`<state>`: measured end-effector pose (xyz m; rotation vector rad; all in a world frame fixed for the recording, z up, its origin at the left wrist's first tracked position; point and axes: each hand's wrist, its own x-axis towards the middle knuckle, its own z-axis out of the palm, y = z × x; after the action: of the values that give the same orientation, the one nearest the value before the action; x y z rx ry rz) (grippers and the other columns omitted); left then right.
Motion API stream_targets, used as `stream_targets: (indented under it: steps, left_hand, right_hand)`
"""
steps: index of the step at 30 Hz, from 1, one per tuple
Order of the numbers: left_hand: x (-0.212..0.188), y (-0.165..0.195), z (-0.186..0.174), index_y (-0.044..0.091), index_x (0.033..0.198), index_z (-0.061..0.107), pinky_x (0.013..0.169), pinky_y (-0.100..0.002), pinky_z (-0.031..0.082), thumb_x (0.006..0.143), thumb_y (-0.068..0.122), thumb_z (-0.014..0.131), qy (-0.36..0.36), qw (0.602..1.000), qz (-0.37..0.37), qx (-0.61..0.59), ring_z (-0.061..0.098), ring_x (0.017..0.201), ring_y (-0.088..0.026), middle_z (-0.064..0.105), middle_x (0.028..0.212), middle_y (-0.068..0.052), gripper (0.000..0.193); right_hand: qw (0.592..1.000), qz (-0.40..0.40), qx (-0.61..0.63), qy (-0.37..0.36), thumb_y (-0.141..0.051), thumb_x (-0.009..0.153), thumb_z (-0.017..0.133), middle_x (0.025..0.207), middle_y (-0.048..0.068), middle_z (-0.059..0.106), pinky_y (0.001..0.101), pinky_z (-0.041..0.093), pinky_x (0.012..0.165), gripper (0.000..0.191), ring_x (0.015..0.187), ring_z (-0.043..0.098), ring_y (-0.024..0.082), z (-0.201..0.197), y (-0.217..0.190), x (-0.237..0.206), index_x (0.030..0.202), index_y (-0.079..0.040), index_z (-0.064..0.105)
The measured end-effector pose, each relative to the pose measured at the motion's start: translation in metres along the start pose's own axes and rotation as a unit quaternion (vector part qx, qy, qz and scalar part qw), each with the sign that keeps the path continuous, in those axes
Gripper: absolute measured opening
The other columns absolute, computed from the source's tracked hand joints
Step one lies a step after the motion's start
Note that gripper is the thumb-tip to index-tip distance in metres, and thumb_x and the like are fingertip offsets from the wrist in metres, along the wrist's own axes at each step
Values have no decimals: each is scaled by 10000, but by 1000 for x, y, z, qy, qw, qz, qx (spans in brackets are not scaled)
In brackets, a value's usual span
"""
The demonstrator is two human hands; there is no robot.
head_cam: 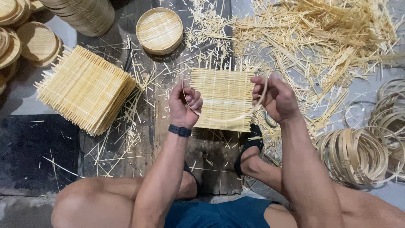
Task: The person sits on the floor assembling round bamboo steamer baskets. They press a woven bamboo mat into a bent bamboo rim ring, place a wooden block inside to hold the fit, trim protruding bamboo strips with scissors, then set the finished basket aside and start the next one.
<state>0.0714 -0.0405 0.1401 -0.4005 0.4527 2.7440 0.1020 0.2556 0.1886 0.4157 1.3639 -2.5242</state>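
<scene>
Holding: thin pale bamboo strip bent into a hoop [236, 118], spanned between both hands above the floor.
Left hand [184, 103]: grip clenched on the left end of the strip, fingers curled inward; black wristband [180, 130] worn on the wrist.
Right hand [274, 96]: grip pinching the right end of the strip, thumb and fingertips pressed together at the top of the curve.
Strip position: raised over the square woven bamboo mat [223, 99], sagging in an arc across the mat's lower half; contact with the mat cannot be told.
Mat position: flat on dark wooden floor planks [139, 156], just ahead of the black sandal [249, 147] on the right foot.
Left of mat: tilted stack of square woven mats [84, 88], loose splints protruding at all edges.
Far side: round shallow woven bamboo tray [159, 29], upright on the planks; taller stack of round trays [84, 14] at upper left; further round trays [36, 40] beside it.
Upper right: heap of loose bamboo splints [320, 33] spread over the floor.
Lower right: pile of bamboo hoop rings [363, 154], near the right forearm.
</scene>
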Motion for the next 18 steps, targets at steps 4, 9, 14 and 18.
stream_targets:
  steps: [4,9,14,18]
  left_hand:
    - [4,16,2,52,801,666,435,-236,356,950,253,627,39,995,-2,91,472,493,-101,570,619,-11,254]
    - [17,30,-10,124,731,595,372,-222,291,990,262,668,81,989,-24,124,416,439,-64,517,568,40,302]
    - [26,16,-27,130,676,552,370,-236,274,987,286,666,71,996,34,30,359,431,-77,432,528,46,367]
    - [31,14,-35,124,699,557,385,-235,272,1002,303,665,79,996,22,26,351,449,-79,422,548,45,367]
  right_hand:
    - [999,4,-11,-30,-411,1033,573,773,8,564,335,486,659,477,697,534,150,-1,12,0,1150,42,665]
    - [999,-12,5,-29,-426,1065,598,762,-12,512,295,433,637,507,700,487,124,-8,35,10,1197,59,662]
    - [999,22,27,-30,-457,1062,608,725,-10,489,299,425,612,513,672,475,130,-9,59,18,1120,51,649]
    - [998,32,47,-26,-458,1060,610,737,-8,512,296,457,639,489,684,502,134,-11,68,22,1134,23,662]
